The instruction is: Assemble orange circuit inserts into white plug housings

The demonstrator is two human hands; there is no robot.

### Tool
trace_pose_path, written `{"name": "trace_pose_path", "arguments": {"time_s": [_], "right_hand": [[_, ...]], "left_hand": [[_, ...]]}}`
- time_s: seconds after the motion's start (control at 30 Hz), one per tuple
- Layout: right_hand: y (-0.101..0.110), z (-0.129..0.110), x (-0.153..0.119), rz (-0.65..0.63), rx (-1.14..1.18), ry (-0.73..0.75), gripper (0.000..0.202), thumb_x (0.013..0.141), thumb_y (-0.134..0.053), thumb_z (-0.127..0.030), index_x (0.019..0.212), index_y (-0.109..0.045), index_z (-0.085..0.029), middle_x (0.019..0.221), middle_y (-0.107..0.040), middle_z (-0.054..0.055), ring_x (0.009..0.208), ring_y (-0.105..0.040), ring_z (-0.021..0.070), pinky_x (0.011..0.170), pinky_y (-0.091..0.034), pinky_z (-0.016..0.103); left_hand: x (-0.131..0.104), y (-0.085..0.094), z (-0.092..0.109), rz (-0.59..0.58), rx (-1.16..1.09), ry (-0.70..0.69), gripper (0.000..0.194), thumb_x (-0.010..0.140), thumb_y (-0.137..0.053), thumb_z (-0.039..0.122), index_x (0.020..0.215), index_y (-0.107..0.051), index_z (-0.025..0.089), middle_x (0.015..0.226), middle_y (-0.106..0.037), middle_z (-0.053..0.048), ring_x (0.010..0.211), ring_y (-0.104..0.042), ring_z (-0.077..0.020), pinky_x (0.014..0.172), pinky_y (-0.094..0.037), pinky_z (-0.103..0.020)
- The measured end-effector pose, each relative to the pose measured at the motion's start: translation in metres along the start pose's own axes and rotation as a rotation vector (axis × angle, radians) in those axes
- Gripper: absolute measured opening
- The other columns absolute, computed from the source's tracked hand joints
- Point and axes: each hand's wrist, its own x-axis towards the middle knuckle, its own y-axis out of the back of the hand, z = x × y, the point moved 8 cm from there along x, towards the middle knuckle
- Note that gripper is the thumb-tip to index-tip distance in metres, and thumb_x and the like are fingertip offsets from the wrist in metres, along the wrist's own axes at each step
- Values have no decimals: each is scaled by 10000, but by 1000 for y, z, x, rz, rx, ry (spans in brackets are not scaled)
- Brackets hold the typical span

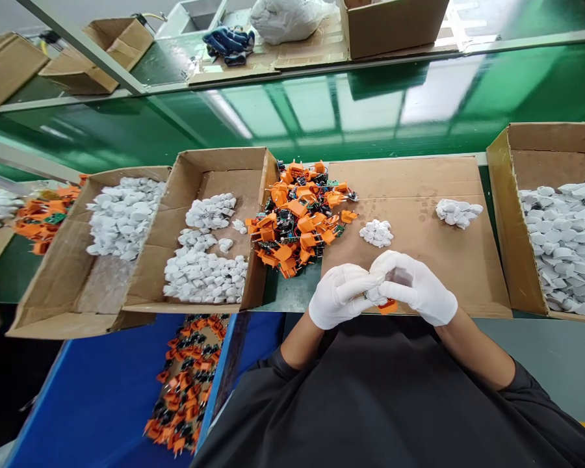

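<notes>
Both my hands wear white gloves and meet at the front edge of a flat cardboard sheet (419,260). My left hand (344,296) and my right hand (414,286) are closed around a small orange part (388,306) with something white against it; the fingers hide most of both. Just beyond my hands lies a small heap of white pieces (376,233). A second white heap (458,212) rests farther right on the sheet. To the left of the sheet is a pile of orange parts with circuit boards (299,218).
An open cardboard box (149,286) with white pieces stands left, another such box (68,286) beyond it. A box of white pieces (500,195) is at right. Below left, a blue bin (92,390) adjoins more orange parts (190,377). Gloves (229,42) lie on the shelf.
</notes>
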Motion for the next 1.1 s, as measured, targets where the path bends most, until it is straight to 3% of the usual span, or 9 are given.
{"name": "trace_pose_path", "arguments": {"time_s": [0.2, 0.4, 0.53, 0.7, 0.9, 1.1], "right_hand": [[-3, 6, -1, -10, 110, -37, 265, 839, -718, -421, 870, -582, -195, 788, -624, 9, 675, -608, 134, 652, -533, 293], [3, 11, 0, 94, 98, -103, 213, 782, -761, -273, 839, -570, -197, 792, -598, -12, 653, -579, 116, 614, -493, 266], [0, 10, 0, 73, 142, -135, 113, 848, -670, -285, 870, -616, -189, 767, -627, -2, 671, -585, 126, 629, -501, 268], [4, 13, -3, 138, 86, -135, 145, 886, -631, -333, 890, -643, -188, 780, -639, -3, 662, -588, 122, 640, -512, 260], [16, 22, -12, 233, 32, -130, 399, 986, -433, -497, 1177, -672, -240, 1046, -699, 44, 907, -661, 185, 806, -557, 314], [13, 20, -13, 215, 35, -158, 378, 981, -464, -494, 1182, -677, -254, 1114, -706, 44, 998, -667, 197, 884, -551, 333]], "left_hand": [[2, -3, 1, -13, 13, -25, 485, 850, -715, 247, 1304, -548, 247, 721, -711, 28, 684, -661, -113, 712, -553, -240], [1, -5, -1, -13, 200, -6, 566, 896, -651, 323, 1413, -434, 247, 933, -742, -35, 792, -696, -152, 726, -559, -271], [2, -7, 1, -65, 238, -46, 557, 921, -613, 254, 1435, -399, 239, 876, -734, -16, 795, -689, -138, 753, -548, -267], [-2, -13, 1, -119, 234, -141, 485, 903, -617, 197, 1362, -463, 226, 844, -718, -9, 761, -670, -135, 680, -519, -260], [1, -12, -3, -80, 52, -49, 508, 856, -643, 111, 1324, -507, 252, 733, -675, 30, 628, -609, -110, 648, -497, -252], [-3, -2, -16, 11, -61, 123, 415, 813, -737, 215, 1208, -614, 258, 810, -722, 2, 726, -665, -126, 704, -536, -244]]}}
